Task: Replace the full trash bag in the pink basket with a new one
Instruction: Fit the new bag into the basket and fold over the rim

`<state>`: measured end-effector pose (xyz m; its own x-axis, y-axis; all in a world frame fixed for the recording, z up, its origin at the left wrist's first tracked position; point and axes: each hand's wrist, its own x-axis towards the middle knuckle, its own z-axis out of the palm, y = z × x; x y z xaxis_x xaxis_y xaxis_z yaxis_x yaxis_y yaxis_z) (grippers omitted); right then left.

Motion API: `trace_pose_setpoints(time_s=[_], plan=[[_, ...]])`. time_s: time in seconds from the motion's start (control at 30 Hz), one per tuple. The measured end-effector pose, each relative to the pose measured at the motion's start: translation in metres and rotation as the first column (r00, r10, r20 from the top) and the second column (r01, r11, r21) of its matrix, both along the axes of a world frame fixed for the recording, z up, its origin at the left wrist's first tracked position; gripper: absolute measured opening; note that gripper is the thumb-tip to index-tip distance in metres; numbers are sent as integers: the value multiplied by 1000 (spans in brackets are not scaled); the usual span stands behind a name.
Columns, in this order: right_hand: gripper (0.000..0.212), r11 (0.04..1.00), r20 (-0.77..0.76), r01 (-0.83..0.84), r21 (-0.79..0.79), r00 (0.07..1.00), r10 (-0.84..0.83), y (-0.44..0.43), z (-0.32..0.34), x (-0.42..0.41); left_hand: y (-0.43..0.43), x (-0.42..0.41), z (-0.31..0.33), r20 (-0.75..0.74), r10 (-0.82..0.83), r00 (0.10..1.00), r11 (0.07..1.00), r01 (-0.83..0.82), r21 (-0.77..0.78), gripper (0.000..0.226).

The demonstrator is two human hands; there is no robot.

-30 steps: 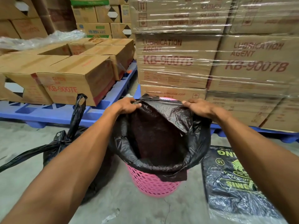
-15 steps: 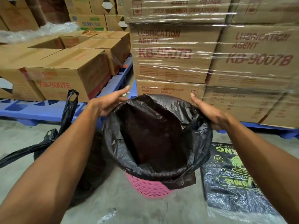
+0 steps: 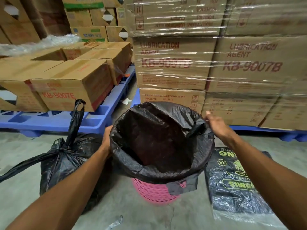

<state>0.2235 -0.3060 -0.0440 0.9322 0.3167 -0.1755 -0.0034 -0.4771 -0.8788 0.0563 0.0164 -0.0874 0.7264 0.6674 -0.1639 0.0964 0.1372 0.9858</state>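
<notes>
The pink basket (image 3: 154, 193) stands on the floor in the middle, lined with a new black trash bag (image 3: 159, 146) whose edge is folded down over the rim. My left hand (image 3: 106, 140) presses against the bag's outer left side, its fingers hidden behind the plastic. At the right rim, my right hand (image 3: 216, 125) lies on the folded edge with fingers stretched out. The full trash bag (image 3: 66, 160), black and knotted with one handle sticking up, sits on the floor left of the basket.
A clear pack of black bags (image 3: 232, 183) lies on the floor right of the basket. Blue pallets (image 3: 49, 120) carrying cardboard boxes (image 3: 69, 87) and shrink-wrapped cartons (image 3: 174, 67) stand close behind. Bare concrete lies in front, with a scrap of litter (image 3: 114, 223).
Both hands let go of the lifted bag mouth and spread it over the rim. My left hand has slid down the basket's left side; my right stays at the right rim.
</notes>
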Motion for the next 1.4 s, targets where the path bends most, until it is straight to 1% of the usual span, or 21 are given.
trace_pose_setpoints(time_s=[0.07, 0.13, 0.23, 0.27, 0.33, 0.43, 0.5, 0.57, 0.63, 0.7, 0.73, 0.77, 0.8, 0.87, 1.0, 1.07, 1.13, 1.23, 1.3, 1.33, 1.4], plan=[[55, 999, 178, -9, -51, 984, 18, 0, 19, -3, 17, 4, 10, -12, 17, 1000, 977, -15, 211, 26], [49, 989, 387, -26, -147, 918, 82, 6, 38, -11, 33, 9, 32, 80, 123, 989, 948, -141, 284, 23], [33, 914, 502, -224, -338, 778, 377, 19, 69, -45, 27, 22, 84, 221, 70, 973, 892, -160, 422, 22], [34, 834, 430, -347, -429, 734, 526, 25, 78, -60, 16, 28, 100, 213, -23, 977, 876, -83, 476, 22], [51, 577, 106, -588, -567, 643, 759, 38, 86, -96, -13, 46, 117, 44, -302, 952, 814, 233, 533, 22], [79, 230, -308, -714, -662, 538, 784, 58, 72, -135, -65, 88, 103, -425, -626, 654, 502, 755, 422, 22], [84, 177, -388, -720, -671, 544, 744, 69, 63, -144, -90, 121, 78, -619, -634, 463, 384, 884, 267, 24], [78, 240, -433, -721, -650, 611, 663, 79, 43, -136, -103, 143, 57, -737, -546, 399, 374, 903, 212, 28], [77, 264, -328, -615, -743, 678, 658, 81, -16, -88, -105, 153, 44, -806, -440, 395, 304, 911, 280, 30], [82, 134, -368, -677, -724, 543, 755, 90, -98, -21, -103, 156, 34, -836, -392, 384, 236, 920, 312, 33], [80, 156, -438, -737, -658, 542, 717, 88, -102, -22, -102, 155, 31, -842, -395, 368, 224, 927, 301, 33], [75, 161, -523, -777, -609, 546, 655, 86, -74, -48, -101, 154, 27, -850, -394, 350, 210, 934, 288, 34], [65, 268, -510, -749, -606, 625, 591, 88, -29, -84, -101, 154, 23, -862, -380, 335, 190, 940, 282, 34], [65, 363, -489, -696, -620, 704, 514, 92, 21, -105, -98, 156, 15, -889, -332, 316, 151, 948, 281, 35], [62, 339, -465, -653, -677, 737, 492, 95, 14, -97, -101, 151, 3, -931, -253, 262, 96, 965, 245, 44], [65, 263, -447, -655, -709, 705, 551, 93, 10, -100, -101, 148, 9, -940, -262, 219, 127, 973, 192, 51], [56, 265, -443, -648, -714, 711, 546, 94, 19, -101, -97, 143, 24, -935, -297, 191, 159, 976, 149, 49], [36, 271, -533, -757, -595, 623, 572, 103, 28, -94, -77, 131, 44, -882, -411, 230, 375, 925, 67, 36], [27, 313, -540, -761, -568, 632, 556, 107, 34, -78, -64, 120, 53, -875, -385, 293, 465, 881, 91, 34], [25, 321, -485, -732, -601, 653, 581, 108, 39, -70, -61, 114, 56, -880, -347, 323, 473, 871, 133, 34], [31, 296, -297, -604, -740, 689, 661, 110, 40, -60, -63, 97, 58, -908, -245, 340, 347, 905, 245, 34]])
